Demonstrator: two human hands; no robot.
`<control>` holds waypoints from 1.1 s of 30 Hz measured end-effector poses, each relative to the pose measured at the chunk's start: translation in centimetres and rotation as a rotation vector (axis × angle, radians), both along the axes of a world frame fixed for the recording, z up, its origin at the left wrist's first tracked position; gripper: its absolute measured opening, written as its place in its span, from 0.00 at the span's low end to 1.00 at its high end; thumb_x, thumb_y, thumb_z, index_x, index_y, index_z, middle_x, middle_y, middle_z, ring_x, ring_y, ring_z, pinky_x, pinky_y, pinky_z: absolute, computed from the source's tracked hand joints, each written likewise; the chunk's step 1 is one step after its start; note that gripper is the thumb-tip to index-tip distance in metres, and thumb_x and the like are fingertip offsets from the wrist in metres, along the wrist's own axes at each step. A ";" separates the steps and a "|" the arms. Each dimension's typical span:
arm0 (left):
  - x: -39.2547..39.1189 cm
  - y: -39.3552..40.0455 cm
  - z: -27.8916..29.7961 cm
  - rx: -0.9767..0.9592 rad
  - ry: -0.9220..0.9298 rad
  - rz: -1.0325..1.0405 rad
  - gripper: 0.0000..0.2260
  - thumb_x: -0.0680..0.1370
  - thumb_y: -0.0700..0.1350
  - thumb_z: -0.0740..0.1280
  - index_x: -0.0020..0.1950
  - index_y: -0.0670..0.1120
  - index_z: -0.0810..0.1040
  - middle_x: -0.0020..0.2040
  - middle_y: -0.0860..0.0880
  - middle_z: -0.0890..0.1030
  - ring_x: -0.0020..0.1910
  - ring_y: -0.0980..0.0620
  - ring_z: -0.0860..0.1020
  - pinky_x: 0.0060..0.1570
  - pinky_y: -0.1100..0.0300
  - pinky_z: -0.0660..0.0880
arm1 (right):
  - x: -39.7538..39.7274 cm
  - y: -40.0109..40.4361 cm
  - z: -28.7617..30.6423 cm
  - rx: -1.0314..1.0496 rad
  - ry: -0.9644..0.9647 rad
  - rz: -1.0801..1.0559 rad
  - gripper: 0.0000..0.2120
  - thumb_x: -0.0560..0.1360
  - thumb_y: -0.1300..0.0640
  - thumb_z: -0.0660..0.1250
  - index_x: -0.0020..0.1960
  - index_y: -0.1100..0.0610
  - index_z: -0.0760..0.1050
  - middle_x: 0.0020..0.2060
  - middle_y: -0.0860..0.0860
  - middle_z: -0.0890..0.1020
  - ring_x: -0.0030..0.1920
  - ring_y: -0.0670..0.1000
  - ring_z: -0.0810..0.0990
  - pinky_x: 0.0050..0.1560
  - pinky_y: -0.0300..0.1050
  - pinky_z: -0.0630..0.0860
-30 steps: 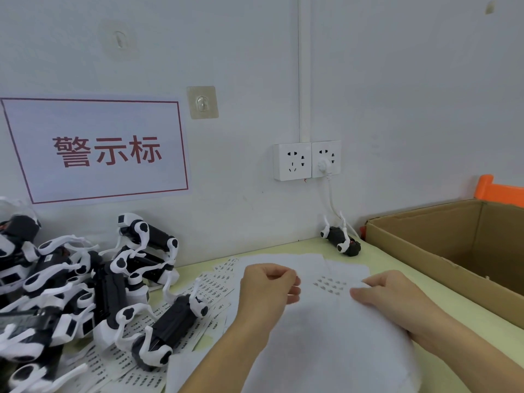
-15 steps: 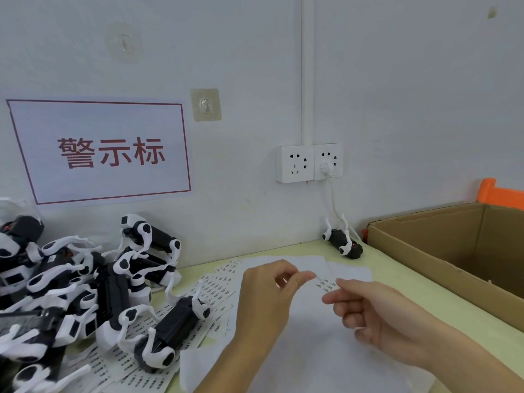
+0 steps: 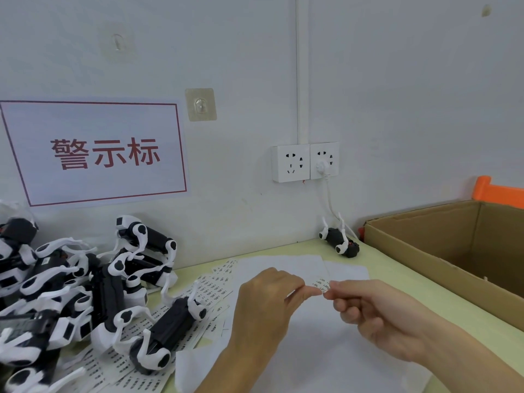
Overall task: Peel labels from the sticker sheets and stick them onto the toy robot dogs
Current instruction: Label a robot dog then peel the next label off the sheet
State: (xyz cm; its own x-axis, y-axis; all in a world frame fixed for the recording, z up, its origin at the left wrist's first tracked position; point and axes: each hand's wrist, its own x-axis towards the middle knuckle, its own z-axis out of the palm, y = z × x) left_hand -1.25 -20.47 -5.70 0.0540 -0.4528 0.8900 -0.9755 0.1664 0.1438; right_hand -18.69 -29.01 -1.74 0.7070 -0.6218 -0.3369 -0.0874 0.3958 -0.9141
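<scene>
Peeling step, right in the middle of it: both hands meet over the big white sticker sheet (image 3: pixel 320 347) at centre, fingertips nearly touching above its far end. The left hand (image 3: pixel 263 307) is curled in, thumb and forefinger pinched together at the tip. The right hand (image 3: pixel 377 313) is curled too, thumb against forefinger, and a small pale label (image 3: pixel 321 285) sits right at the pinch between the 2 hands. Which hand truly has it is hard to call, the label is tiny and slightly blurred, but both look closed on it.

Next move, by my reading: one hand keeps the label, sticky side clear of skin, and the other fetches a toy. The nearest toy robot dog (image 3: pixel 170 324) lies on its side just left of the sheet, on top of more printed label sheets (image 3: pixel 215 287); the heap of robot dogs (image 3: pixel 56 293) is piled at far left against the wall. 1 lone robot dog (image 3: pixel 338 241) rests at the far edge beside the cardboard box (image 3: pixel 425 251), right. The label needs a flat patch of black body, pressed down smoothly.
</scene>
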 end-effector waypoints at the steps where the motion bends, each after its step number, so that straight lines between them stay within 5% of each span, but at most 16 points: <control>1: 0.1 0.0 -0.1 -0.004 -0.033 -0.003 0.20 0.78 0.60 0.65 0.34 0.48 0.82 0.30 0.55 0.80 0.29 0.50 0.75 0.26 0.53 0.73 | 0.0 -0.1 0.0 -0.003 0.006 0.005 0.08 0.63 0.55 0.76 0.34 0.60 0.85 0.31 0.52 0.76 0.26 0.44 0.70 0.16 0.32 0.61; 8: 0.5 -0.1 0.0 -0.045 -0.258 0.000 0.19 0.79 0.56 0.66 0.34 0.47 0.80 0.29 0.54 0.78 0.29 0.53 0.71 0.25 0.57 0.70 | 0.0 -0.5 -0.5 -0.061 0.070 0.012 0.07 0.69 0.57 0.76 0.34 0.59 0.84 0.30 0.51 0.75 0.25 0.43 0.69 0.18 0.33 0.61; 21: 0.3 0.1 -0.4 0.031 -0.305 -0.011 0.18 0.81 0.50 0.66 0.33 0.43 0.78 0.29 0.50 0.76 0.28 0.50 0.73 0.24 0.55 0.72 | 0.6 -0.8 -1.4 -0.380 -0.057 -0.188 0.10 0.74 0.63 0.72 0.34 0.60 0.84 0.28 0.51 0.71 0.25 0.48 0.68 0.23 0.37 0.64; 28: 1.2 0.7 3.3 0.265 0.312 0.315 0.09 0.80 0.52 0.63 0.42 0.54 0.78 0.40 0.57 0.80 0.40 0.57 0.73 0.37 0.61 0.68 | 0.6 -0.8 -1.2 -0.519 -0.183 -0.278 0.12 0.78 0.61 0.66 0.39 0.60 0.84 0.29 0.53 0.71 0.26 0.50 0.69 0.23 0.40 0.64; 30: 2.5 1.5 5.0 0.293 0.382 0.410 0.07 0.80 0.51 0.63 0.51 0.53 0.80 0.48 0.55 0.82 0.47 0.53 0.74 0.43 0.57 0.71 | 0.8 -0.7 -1.3 -0.504 -0.181 -0.264 0.15 0.80 0.60 0.64 0.38 0.60 0.84 0.29 0.54 0.71 0.26 0.51 0.69 0.23 0.41 0.64; 33: 5.0 3.2 6.1 0.561 0.322 0.671 0.18 0.80 0.58 0.62 0.64 0.49 0.76 0.58 0.50 0.79 0.61 0.45 0.73 0.58 0.51 0.73 | 0.9 -0.7 -1.5 -0.487 -0.176 -0.266 0.17 0.81 0.59 0.62 0.38 0.61 0.84 0.28 0.54 0.71 0.27 0.51 0.69 0.23 0.42 0.63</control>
